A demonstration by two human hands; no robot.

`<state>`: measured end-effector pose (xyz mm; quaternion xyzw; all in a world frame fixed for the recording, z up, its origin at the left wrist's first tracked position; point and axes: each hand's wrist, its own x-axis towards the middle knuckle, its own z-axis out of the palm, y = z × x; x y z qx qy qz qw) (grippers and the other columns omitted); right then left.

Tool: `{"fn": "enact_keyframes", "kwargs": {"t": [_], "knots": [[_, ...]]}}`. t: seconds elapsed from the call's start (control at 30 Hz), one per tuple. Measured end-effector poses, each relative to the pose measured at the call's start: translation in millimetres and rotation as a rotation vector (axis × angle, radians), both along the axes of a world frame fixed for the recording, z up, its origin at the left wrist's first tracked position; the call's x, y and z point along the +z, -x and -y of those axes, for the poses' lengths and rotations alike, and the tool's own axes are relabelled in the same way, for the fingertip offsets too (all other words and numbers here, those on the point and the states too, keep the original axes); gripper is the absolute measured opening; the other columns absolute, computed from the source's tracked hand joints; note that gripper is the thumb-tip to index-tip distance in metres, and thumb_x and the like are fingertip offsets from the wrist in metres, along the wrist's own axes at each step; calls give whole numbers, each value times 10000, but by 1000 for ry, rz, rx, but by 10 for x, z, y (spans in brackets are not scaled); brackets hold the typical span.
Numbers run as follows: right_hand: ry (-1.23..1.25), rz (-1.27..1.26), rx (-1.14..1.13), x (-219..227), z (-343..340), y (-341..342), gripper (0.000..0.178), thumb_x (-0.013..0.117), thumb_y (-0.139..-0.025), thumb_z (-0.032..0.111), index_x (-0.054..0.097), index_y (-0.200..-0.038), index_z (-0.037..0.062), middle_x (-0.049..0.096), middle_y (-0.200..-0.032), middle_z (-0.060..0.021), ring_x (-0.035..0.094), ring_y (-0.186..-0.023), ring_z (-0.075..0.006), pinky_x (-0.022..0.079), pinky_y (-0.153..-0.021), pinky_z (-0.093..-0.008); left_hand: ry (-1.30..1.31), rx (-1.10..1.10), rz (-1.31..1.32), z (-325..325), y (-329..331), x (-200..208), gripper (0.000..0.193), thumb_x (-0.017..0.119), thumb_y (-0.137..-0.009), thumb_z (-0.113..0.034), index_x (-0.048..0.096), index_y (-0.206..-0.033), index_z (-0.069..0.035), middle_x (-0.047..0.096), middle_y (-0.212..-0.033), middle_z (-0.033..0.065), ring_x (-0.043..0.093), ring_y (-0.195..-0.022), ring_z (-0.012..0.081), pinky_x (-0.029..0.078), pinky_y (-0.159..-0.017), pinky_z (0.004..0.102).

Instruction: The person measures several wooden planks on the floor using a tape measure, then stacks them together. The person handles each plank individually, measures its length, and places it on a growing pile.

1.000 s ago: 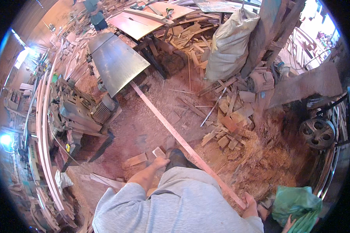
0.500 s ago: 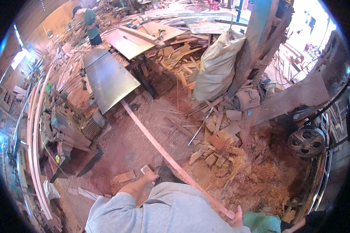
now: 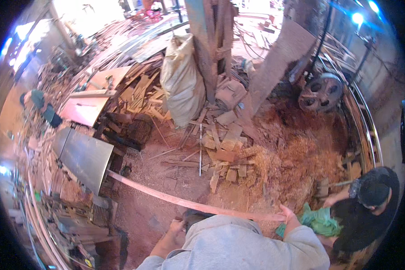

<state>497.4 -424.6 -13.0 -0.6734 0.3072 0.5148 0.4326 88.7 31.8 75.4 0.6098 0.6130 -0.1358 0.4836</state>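
A long, thin wooden strip [image 3: 175, 198] runs from beside the metal-topped machine table [image 3: 87, 157] on the left across the front of my body. My right hand [image 3: 290, 215] is closed on the strip's near right end. My left hand [image 3: 177, 226] hangs low by my dark trouser leg, below the strip and apart from it. Its fingers are curled; what they hold, if anything, cannot be made out. The strip's far end meets the table's near edge, where the contact is hard to see.
A person [image 3: 369, 207] in dark clothes crouches at right by a green sack [image 3: 319, 220]. Wood offcuts [image 3: 229, 148] and a sawdust heap [image 3: 279, 166] cover the floor ahead. Beyond stand a pale sack [image 3: 183, 83], a post [image 3: 207, 49] and a spoked wheel [image 3: 321, 92]. Another person [image 3: 40, 105] stands far left.
The view has turned right, bringing the crouching person and green sack into fuller sight. My right hand still grips the strip's end, which now lies more crosswise before me.
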Motion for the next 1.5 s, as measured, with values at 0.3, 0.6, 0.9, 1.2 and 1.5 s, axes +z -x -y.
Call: {"fn": "enact_keyframes", "kwargs": {"t": [0.3,0.6,0.9,1.2,1.5], "knots": [[-277,294,-318,-993,762,97,602,691,-867,445,558,-1352,113,617,-1255,-142,567,-1142,-262,463,-926,-460,183,-79,-47,-13,185,-1012,356,646,-873,-359,678,-992,-24,688,-882,102,639,-694,185,511,-574,326],[20,247,-71,-203,-453,207,705,630,-849,568,523,-1381,118,669,-1137,-138,621,-939,-265,464,-794,-486,-159,-454,-246,-408,681,-1512,594,541,-892,-555,680,-1144,-35,647,-1156,276,598,-1127,431,474,-938,479],[68,386,-70,-552,-499,205,628,630,-853,545,641,-1187,14,712,-943,-142,637,-785,-246,487,-676,-411,-117,-532,-228,-559,380,-1339,589,541,-894,-551,681,-1141,-35,650,-1149,275,602,-1121,427,475,-934,476],[71,404,-56,-185,-654,357,560,627,-816,576,713,-896,29,649,-746,-97,565,-673,-241,446,-635,-419,-126,-618,-257,-716,313,-1295,584,541,-895,-548,683,-1138,-36,652,-1141,273,606,-1114,422,476,-930,474],[45,415,-7,-20,-814,410,590,629,-805,584,718,-928,14,698,-883,-135,626,-800,-265,482,-729,-416,-132,-655,-268,-880,280,-1285,580,542,-896,-545,684,-1135,-36,655,-1133,271,610,-1108,418,478,-926,471]]}}
